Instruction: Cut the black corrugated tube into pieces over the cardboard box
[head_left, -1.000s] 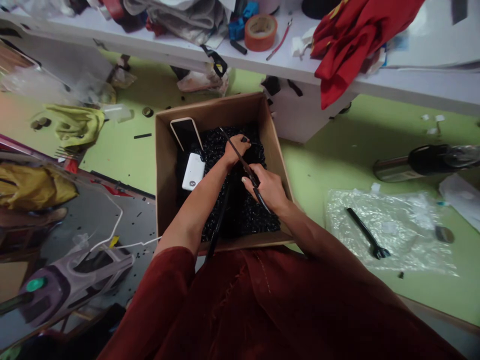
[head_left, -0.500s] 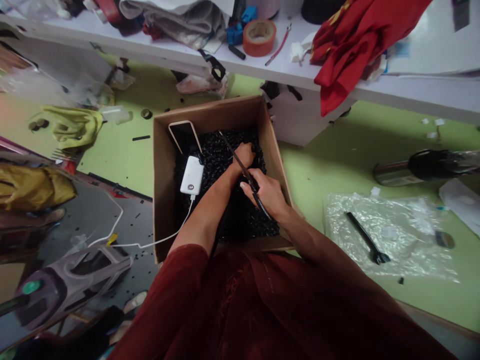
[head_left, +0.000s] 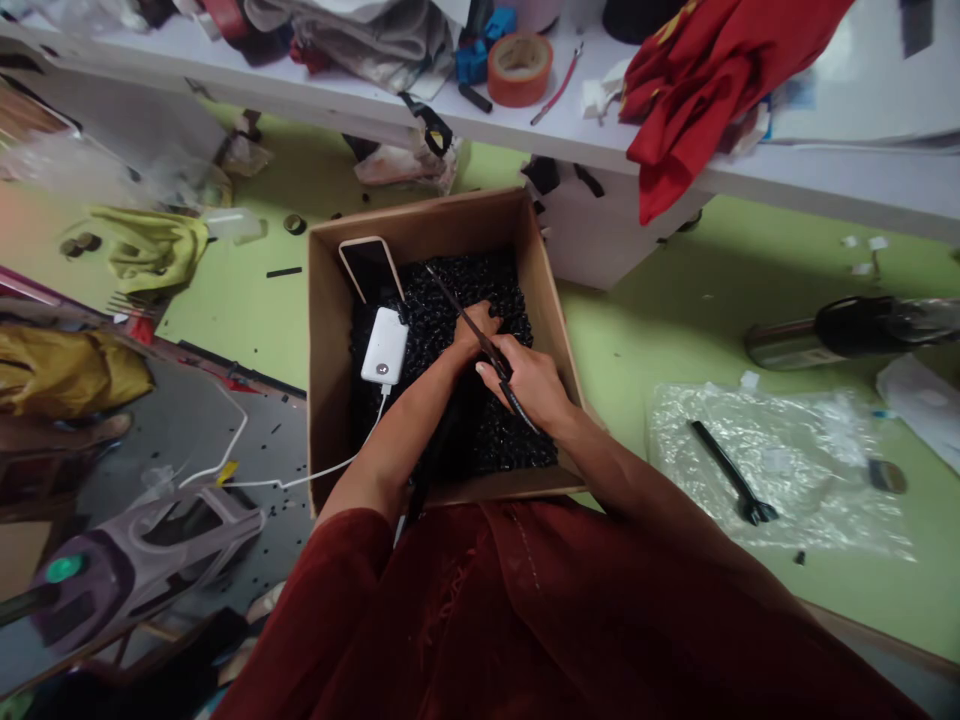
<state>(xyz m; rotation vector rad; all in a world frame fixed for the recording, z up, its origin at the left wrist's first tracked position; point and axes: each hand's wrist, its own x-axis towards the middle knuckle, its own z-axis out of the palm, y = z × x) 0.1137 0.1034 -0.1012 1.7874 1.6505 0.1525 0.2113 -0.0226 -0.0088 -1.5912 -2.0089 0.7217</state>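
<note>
Low in the cardboard box [head_left: 322,400], my left hand [head_left: 478,325] is among small shiny black pieces [head_left: 442,300]. Its fingers look bent downward, and their tips are hidden. My right hand [head_left: 529,380] is closed around a long, thin, dark pointed tool [head_left: 461,308]. The tool slants across, above my left hand, with its tip toward the box's far left. I cannot make out its exact kind. At the left of the box are a white power bank [head_left: 385,345] with a cable and a phone [head_left: 371,265] leaning on the box wall.
A white shelf [head_left: 555,125] crosses the far side, bearing orange tape [head_left: 519,70] and a red cloth [head_left: 697,90]. To the right lie a steel bottle [head_left: 787,345] and a plastic bag [head_left: 817,450] under a black strip-like part [head_left: 724,465]. A yellow cloth [head_left: 154,245] lies left.
My left hand has shifted slightly left and toward me over the black pieces. The tool in my right hand has moved slightly left with it.
</note>
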